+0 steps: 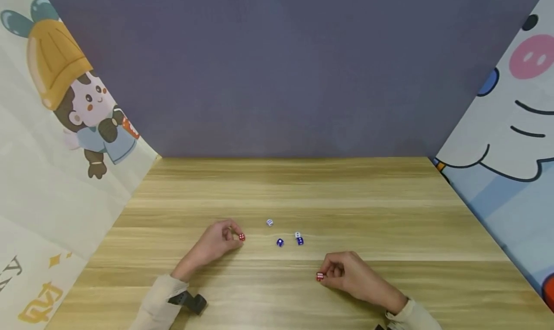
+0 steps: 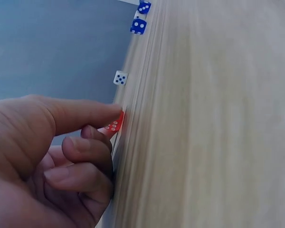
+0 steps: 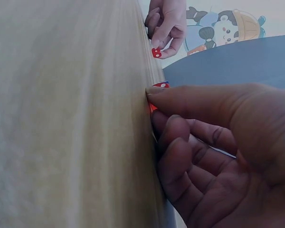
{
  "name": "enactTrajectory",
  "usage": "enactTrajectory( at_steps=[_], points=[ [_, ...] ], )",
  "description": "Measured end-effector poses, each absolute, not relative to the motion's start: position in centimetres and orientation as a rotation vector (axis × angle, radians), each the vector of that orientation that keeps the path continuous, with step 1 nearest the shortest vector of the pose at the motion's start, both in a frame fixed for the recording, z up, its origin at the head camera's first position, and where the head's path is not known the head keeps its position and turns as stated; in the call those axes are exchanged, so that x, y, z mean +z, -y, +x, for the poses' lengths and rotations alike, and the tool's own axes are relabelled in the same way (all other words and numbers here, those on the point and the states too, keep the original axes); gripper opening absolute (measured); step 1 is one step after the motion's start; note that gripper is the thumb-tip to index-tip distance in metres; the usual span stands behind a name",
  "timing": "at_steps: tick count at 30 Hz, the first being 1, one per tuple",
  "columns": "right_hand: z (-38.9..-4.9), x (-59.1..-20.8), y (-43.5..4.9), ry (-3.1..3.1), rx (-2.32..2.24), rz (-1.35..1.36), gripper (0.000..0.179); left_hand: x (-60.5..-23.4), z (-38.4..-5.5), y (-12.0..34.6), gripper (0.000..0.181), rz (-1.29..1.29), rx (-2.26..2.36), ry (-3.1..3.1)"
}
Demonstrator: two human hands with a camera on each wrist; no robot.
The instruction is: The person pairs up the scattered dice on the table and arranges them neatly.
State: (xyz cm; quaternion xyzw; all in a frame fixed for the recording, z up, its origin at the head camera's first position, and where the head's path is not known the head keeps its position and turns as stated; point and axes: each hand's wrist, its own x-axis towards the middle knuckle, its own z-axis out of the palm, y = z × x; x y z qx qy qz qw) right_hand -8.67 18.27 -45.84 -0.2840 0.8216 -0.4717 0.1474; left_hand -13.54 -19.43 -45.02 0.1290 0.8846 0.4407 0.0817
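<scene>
In the head view my left hand (image 1: 217,242) pinches a red die (image 1: 242,237) with white dots between thumb and index finger. My right hand (image 1: 351,275), nearer the front, pinches another red die (image 1: 320,276) the same way. Both hands are low over the wooden table. Between them and a little farther back lie a white die (image 1: 270,222), a blue die (image 1: 280,243), and a second white die (image 1: 297,234) right beside a second blue die (image 1: 300,241). The left wrist view shows the thumb and finger partly covering the red die (image 2: 115,124).
The wooden table (image 1: 277,185) ends at a dark grey-blue panel (image 1: 277,70) at the back. Printed cartoon sheets border it, a capped figure (image 1: 93,106) on the left and a pink-snouted one (image 1: 531,58) on the right. A black wrist device (image 1: 190,302) sits at the left sleeve.
</scene>
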Motion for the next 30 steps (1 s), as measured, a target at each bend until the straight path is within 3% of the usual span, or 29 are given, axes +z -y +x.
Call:
enactTrajectory(
  at_steps=[30],
  points=[
    [-8.45,-45.73,-18.31,-2.316,-1.414,-0.804,0.006,-45.05,-13.35,19.32,0.013,0.428,1.345,-2.661]
  ],
)
